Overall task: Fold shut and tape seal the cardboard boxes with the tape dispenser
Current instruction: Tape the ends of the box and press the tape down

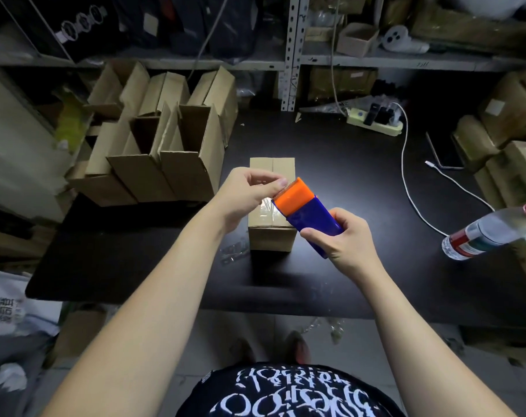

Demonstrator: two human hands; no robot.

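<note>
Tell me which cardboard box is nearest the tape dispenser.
The small shut box in the middle, directly below the tape dispenser; the open boxes stand off to the left.

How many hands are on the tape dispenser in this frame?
2. The right hand grips the tape dispenser by its blue body; the left hand pinches at its orange end, above the folded box.

I count one closed box (272,239) at centre, one tape dispenser (308,212), at least five open boxes (141,176) centre left, one bottle (490,230) right, one power strip (376,123) upper right.
</note>
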